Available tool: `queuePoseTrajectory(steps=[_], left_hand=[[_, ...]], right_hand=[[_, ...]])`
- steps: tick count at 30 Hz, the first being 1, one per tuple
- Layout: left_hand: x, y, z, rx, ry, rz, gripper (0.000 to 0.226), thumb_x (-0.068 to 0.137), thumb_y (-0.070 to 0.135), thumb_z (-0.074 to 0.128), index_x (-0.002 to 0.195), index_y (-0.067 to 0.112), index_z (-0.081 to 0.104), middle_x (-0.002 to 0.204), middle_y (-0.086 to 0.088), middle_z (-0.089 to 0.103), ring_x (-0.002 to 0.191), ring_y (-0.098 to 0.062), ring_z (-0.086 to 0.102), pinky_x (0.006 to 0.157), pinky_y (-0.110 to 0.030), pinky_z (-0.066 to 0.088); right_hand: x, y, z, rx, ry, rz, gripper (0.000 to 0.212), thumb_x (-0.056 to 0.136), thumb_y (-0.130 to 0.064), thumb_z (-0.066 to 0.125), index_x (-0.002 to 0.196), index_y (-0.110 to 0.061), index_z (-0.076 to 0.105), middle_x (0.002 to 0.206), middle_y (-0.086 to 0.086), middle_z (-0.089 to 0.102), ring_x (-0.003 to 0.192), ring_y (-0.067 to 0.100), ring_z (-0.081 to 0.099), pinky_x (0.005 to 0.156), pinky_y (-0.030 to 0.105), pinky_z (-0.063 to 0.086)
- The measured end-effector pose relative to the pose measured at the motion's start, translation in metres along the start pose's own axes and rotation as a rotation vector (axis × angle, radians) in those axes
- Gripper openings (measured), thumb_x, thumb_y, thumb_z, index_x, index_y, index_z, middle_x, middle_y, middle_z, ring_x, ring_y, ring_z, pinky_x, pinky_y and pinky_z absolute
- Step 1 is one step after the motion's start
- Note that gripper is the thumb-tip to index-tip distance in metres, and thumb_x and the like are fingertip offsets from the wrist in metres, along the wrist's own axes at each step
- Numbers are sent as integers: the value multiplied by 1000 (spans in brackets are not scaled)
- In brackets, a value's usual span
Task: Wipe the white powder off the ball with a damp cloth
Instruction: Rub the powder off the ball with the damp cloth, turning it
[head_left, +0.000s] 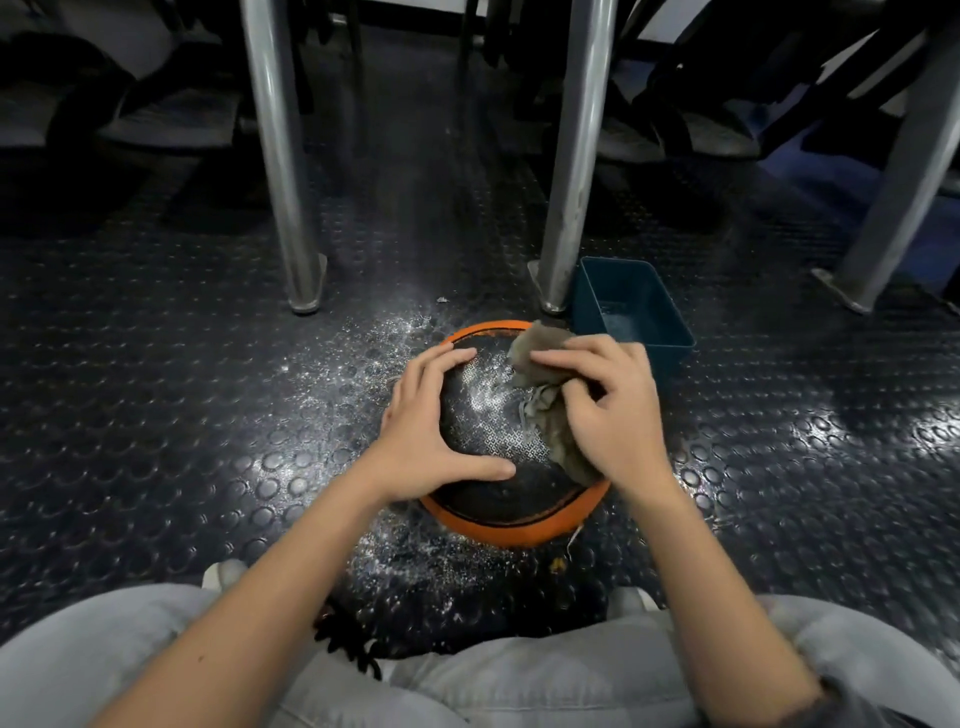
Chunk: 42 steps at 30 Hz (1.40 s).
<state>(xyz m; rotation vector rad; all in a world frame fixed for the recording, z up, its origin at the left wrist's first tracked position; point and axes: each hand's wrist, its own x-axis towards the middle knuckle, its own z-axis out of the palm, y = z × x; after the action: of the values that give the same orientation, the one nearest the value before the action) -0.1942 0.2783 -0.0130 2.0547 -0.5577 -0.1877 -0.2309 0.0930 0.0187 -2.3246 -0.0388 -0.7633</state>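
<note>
A black and orange ball (493, 415) sits on the floor in front of my knees, its top dusted with white powder. My left hand (431, 421) rests on the ball's left side with fingers spread and thumb across the near edge. My right hand (608, 410) presses a crumpled grey-brown cloth (545, 405) against the ball's upper right, fingers curled over the cloth.
A dark blue plastic tub (634, 306) with a little water stands just beyond the ball on the right. Two metal legs (283, 156) (574, 156) rise behind the ball. White powder (363, 364) is scattered on the studded dark floor around the ball.
</note>
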Motion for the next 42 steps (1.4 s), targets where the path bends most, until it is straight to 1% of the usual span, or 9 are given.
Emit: queuePoseTrajectory(steps=[2,6,13,18,24,29,31,36,42], left_hand=[[1,-1,-3,-23,-14,-8,98,37,73,71,120,63,21,122,39,11,134,0,14,117,-47,17],[3,2,-1,-4,-41,0,97,40,74,70,121,65,17,121,42,9,133,2,11,116,-51,15],[3,-4,0,-18,-23,8,99,38,73,71,122,64,19,129,36,11,136,-1,12,117,-48,16],[4,1,1,-3,-43,-1,96,39,75,69,119,67,17,123,41,8,127,8,10,117,-48,13],[3,-5,2,-6,5,26,97,38,73,71,121,63,22,131,33,13,137,-3,13,117,-48,16],[4,-2,-2,-9,-41,-20,98,39,75,70,119,68,15,129,37,11,134,-1,12,115,-52,18],[6,-2,-1,-15,-47,-25,97,39,75,70,119,68,15,129,39,11,135,-2,12,115,-53,19],[7,-9,-4,-86,-5,-23,97,40,74,72,121,63,20,131,34,14,138,-9,16,116,-47,21],[13,-2,3,-87,58,-62,102,43,77,66,130,54,18,128,34,11,138,-11,17,116,-50,21]], right_hand=[[6,15,-2,36,-30,-68,43,77,-3,48,101,-32,70,101,-18,61,98,7,48,91,17,34],[15,37,0,183,99,436,44,87,1,46,113,-28,65,109,-11,62,114,18,54,99,22,39],[1,8,2,-39,-13,-136,36,79,-2,53,101,-23,73,101,-12,64,97,14,49,90,8,30],[15,30,-9,-21,73,444,39,88,-3,48,117,-21,66,115,0,66,104,17,57,81,9,34],[0,3,7,-130,19,-183,33,82,-13,47,103,-20,72,101,-9,66,92,17,51,85,12,33],[11,46,-1,124,159,646,37,88,-3,46,113,-19,67,114,0,66,110,19,56,95,24,40],[-1,34,8,77,216,626,38,88,-3,44,113,-21,66,113,-2,65,109,20,52,96,22,37],[-21,2,18,-103,193,20,35,87,-15,42,111,-19,67,106,-10,58,99,11,41,89,9,27],[-15,32,18,70,282,681,38,94,-7,40,125,-18,58,117,-4,56,114,17,42,97,26,33]])
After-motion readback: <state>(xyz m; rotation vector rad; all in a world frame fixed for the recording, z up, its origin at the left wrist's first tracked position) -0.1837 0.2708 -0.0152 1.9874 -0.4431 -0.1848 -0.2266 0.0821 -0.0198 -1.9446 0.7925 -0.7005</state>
